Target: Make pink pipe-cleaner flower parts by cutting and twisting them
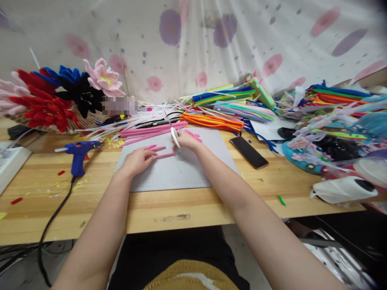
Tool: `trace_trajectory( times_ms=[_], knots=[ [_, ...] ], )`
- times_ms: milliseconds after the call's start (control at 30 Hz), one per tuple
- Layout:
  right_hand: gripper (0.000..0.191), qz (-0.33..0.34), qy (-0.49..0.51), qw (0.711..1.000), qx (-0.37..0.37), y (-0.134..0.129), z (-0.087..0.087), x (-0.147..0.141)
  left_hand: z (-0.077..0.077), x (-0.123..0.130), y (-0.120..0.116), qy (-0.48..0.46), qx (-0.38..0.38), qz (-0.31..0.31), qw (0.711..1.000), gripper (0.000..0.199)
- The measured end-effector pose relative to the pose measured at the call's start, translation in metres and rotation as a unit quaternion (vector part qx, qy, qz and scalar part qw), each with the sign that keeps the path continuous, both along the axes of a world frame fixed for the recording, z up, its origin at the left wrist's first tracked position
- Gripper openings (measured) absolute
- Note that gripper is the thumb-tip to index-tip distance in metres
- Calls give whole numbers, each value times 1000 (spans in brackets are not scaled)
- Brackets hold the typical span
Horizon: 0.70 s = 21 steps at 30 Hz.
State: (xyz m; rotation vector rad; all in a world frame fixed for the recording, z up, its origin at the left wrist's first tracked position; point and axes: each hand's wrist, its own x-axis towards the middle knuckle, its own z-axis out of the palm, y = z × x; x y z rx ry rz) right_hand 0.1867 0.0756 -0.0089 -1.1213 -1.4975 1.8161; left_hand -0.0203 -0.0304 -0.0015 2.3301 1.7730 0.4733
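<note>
My right hand [186, 140] is closed round the pale handles of a pair of scissors [175, 137], whose blades point up and away from me. Over the grey cutting mat [181, 173], my left hand [138, 162] pinches a short pink pipe cleaner [165, 155], with its free end toward the right hand. Other short pink pieces lie by the left fingertips. Beside the right hand, partly hidden by it, is a looped pink pipe cleaner shape [193, 135]. Long pink pipe cleaners [145, 132] lie along the mat's far edge.
A blue glue gun [79, 155] stands at left, its cord running off the table. Fuzzy flowers [48, 104] fill the back left. Orange pipe cleaners [211, 121] and other bundles lie at the back. A phone [248, 152] and a white roll [343, 189] are at right.
</note>
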Motion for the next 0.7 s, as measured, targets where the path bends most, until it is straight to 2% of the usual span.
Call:
trace_trajectory(
  times_ms=[33, 100, 133, 267, 367, 467, 567, 633, 700],
  knots=[
    [19, -26, -77, 994, 69, 4, 0, 2, 1, 0, 0, 7, 3, 6, 1000, 28],
    [20, -68, -204, 961, 176, 11, -1, 12, 4, 1, -2, 7, 8, 9, 1000, 29],
    [22, -83, -246, 946, 195, 13, -1, 18, 5, 2, -3, 1, 12, 8, 1000, 30],
    [26, -163, -268, 925, 214, 17, -5, 50, 11, 6, -3, -35, 52, 20, 998, 33],
    [28, -187, -239, 930, 206, 13, -4, 70, 14, 7, 6, -45, 98, 78, 991, 31],
    [35, -147, -244, 923, 259, 2, 2, 85, 14, 5, 24, -30, 131, 140, 981, 28],
    [34, -47, -354, 869, 342, -14, 13, 95, 11, 0, 47, 32, 111, 160, 980, 27],
    [31, -10, -421, 828, 370, -23, 18, 98, 10, -2, 60, 80, 84, 161, 980, 28],
    [29, -6, -459, 806, 374, -28, 19, 100, 9, -3, 70, 126, 52, 153, 979, 30]
  ],
)
